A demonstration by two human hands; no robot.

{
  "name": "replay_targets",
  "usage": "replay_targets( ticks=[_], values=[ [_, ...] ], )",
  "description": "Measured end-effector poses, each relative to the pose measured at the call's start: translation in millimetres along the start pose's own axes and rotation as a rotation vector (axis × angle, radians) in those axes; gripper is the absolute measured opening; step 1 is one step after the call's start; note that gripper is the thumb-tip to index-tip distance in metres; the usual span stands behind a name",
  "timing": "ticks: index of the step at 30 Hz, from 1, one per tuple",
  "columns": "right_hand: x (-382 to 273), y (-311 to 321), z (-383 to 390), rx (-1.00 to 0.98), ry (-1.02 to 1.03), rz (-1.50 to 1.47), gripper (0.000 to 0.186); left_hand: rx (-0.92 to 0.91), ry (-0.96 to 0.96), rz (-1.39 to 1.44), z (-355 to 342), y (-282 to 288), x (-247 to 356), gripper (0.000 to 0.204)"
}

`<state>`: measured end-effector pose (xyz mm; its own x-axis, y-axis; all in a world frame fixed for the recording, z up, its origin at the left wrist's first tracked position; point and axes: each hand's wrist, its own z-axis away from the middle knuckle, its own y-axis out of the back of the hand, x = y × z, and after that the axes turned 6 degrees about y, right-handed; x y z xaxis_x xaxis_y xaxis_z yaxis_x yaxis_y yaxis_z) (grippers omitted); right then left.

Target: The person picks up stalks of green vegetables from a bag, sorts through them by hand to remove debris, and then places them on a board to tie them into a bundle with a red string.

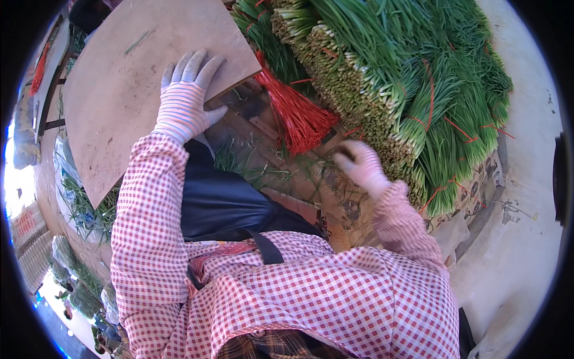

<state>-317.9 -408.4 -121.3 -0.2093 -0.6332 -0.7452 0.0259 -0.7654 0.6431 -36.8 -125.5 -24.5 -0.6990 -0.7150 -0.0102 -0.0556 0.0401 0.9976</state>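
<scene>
My left hand (pixel 187 96), in a white striped knit glove, lies flat with fingers spread on a wide tan board (pixel 113 90), near its right edge. My right hand (pixel 362 165), gloved too, hangs low beside the cut ends of a big stack of green chives (pixel 365 78). Its fingers look curled but are smeared by motion, and I cannot make out anything in them. Between my hands a thick bunch of red ties (pixel 296 110) hangs from the board's corner. Red ties bind the chives into bundles.
Loose green blades (pixel 263 170) litter the brown floor below the board. More chives lie in a clear plastic bag (pixel 66 158) at the left. A dark apron (pixel 224 200) covers my lap. Pale floor (pixel 514 251) runs along the right, and other people are far off at lower left.
</scene>
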Motion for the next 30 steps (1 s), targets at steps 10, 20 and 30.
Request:
replay_targets(
  ticks=[10, 20, 30],
  values=[
    [169.0, -164.9, -8.0, 0.319, -0.973, -0.867, 0.025, 0.027, 0.021, -0.006, -11.4, -6.2, 9.7, 0.085],
    [132.3, -171.2, -38.4, 0.323, -1.138, -1.183, 0.031, 0.062, 0.010, 0.044, -16.1, -8.9, 6.6, 0.084],
    [108.6, -107.0, 50.1, -0.104, -0.960, -0.186, 0.046, 0.113, 0.018, 0.034, -7.6, -11.7, 6.2, 0.084]
  ],
)
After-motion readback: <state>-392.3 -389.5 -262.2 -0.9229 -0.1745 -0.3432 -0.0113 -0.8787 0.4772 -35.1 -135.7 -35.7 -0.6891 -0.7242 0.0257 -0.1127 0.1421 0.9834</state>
